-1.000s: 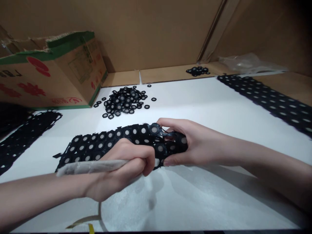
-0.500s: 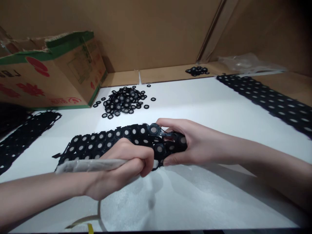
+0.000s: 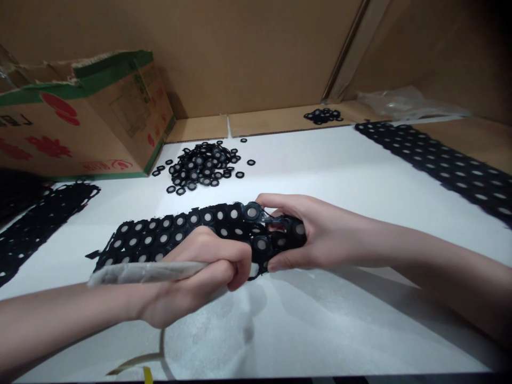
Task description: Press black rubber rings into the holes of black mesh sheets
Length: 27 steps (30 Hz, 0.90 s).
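In the middle of the frame, a black sheet [image 3: 166, 224] studded with rows of pale round discs is lying on a white work surface [image 3: 304, 170], slanting slightly up toward the right. The left hand [image 3: 208, 261], coming in from the lower left, is closing in a fist around a wrapped tool [image 3: 148, 272] — its whitish, crinkled handle is pointing back over the wrist, and its working tip is hidden by the hand and too unclear to tell. This fist is covering part of the sheet's lower edge. The right hand [image 3: 316, 232], reaching in from the right, is gripping the sheet's right end between thumb and fingers, and that end is curving up into the palm, with a gap showing in the black material beside the fingers.

Above the sheet, left of centre, a heap of black rings [image 3: 204, 162] with grey centres is sitting on the white surface, a few loose ones lying around it. A smaller cluster [image 3: 323, 116] is resting on cardboard at the upper centre-right. At the upper right, a clear plastic bag [image 3: 404, 104] is lying crumpled just beyond a long dotted strip [image 3: 444, 160] that is running down toward the right edge. A torn-topped cardboard box [image 3: 124, 112] with green edges and red prints is filling the upper left — below it, a black holed strip [image 3: 48, 221] is stretching toward the left edge.
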Motion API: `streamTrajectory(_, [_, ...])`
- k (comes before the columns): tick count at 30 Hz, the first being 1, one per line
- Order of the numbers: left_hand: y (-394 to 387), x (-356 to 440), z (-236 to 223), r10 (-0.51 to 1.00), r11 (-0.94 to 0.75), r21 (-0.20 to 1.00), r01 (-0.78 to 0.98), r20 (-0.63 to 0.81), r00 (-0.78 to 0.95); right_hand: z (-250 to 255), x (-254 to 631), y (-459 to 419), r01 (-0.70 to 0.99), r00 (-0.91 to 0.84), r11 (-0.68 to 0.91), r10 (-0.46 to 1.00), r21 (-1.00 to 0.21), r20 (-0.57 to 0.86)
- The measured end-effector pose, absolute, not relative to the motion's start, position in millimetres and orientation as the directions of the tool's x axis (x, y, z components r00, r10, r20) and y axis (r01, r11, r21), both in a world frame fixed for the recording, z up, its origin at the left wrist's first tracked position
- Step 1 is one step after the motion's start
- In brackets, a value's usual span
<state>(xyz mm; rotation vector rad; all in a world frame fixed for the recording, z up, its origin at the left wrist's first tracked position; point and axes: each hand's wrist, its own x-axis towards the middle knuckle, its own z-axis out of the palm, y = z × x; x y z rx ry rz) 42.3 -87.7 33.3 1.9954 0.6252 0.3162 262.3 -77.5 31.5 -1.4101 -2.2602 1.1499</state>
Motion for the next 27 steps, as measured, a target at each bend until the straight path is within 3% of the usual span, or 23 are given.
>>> streamTrajectory(12, [-86.8, 39.7, 30.8, 0.534, -0.411, 0.860, 0.301, -0.040, 0.844, 32.8, 261.3, -77.1, 0.658, -0.482, 0.204, 0.854, -0.725, -0.197])
streamTrajectory(21, [-88.6, 38.7, 28.9, 0.590, -0.261, 0.923, 0.284, -0.081, 0.803, 28.8, 262.1, -74.9, 0.671, -0.477, 0.243, 0.865, -0.701, -0.157])
streamTrajectory(27, [-90.4, 40.2, 28.3, 0.595, -0.295, 0.915, 0.275, -0.049, 0.802, 29.9, 261.2, -75.1, 0.676, -0.474, 0.234, 0.864, -0.699, -0.169])
